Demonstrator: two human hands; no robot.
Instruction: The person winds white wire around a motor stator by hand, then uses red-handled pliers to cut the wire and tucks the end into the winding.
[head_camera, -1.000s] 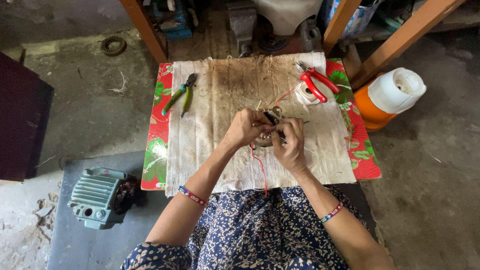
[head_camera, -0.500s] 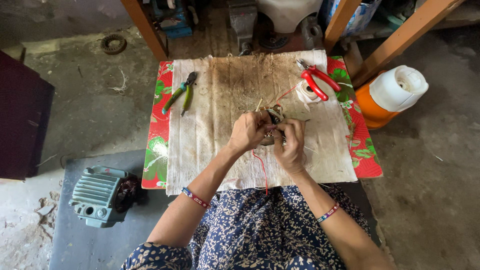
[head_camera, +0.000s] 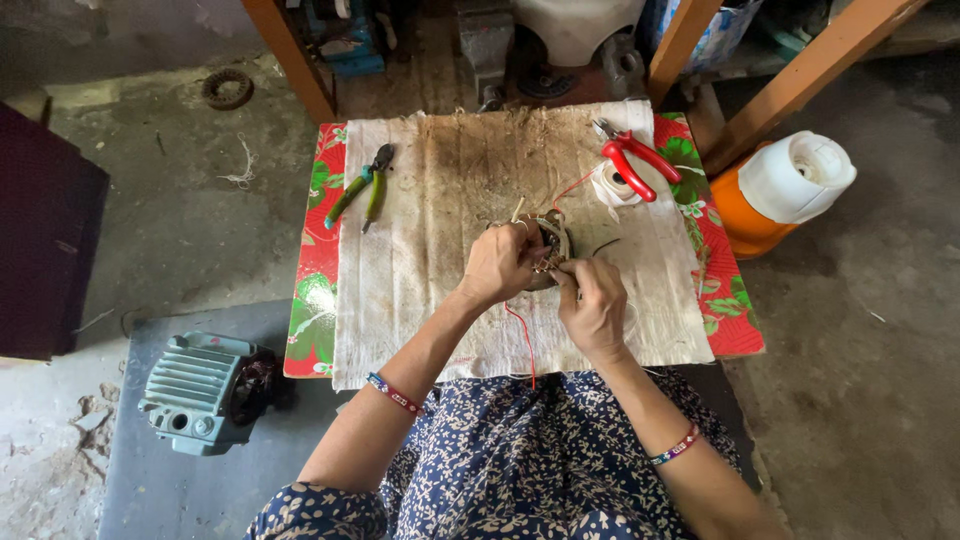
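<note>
Hardly anything has shifted since the earlier frames: both hands stay bunched over the same spot at the middle of the cloth, the left hand only a touch more curled.

Largest in view, the low table (head_camera: 318, 262) with its red flowered cover carries a stained off-white cloth (head_camera: 420, 260). On the floor to the left sits a grey-green motor housing (head_camera: 200, 392), and to the right an orange jug with a white lid (head_camera: 785, 192) stands by a wooden leg.

At the cloth's centre lies a small round wound coil (head_camera: 549, 238), dark with coppery wire. The left hand (head_camera: 500, 265) is clenched around its near side, holding it in place. The right hand (head_camera: 592, 308) pinches fine wire strands at the coil's edge between thumb and fingertips. A thin red wire (head_camera: 524, 345) trails from the coil toward the person's lap.

Red-handled pliers (head_camera: 640, 163) rest on a white tape roll (head_camera: 610, 186) at the upper right, green-handled cutters (head_camera: 362, 185) at the upper left, both well apart from the hands.
</note>
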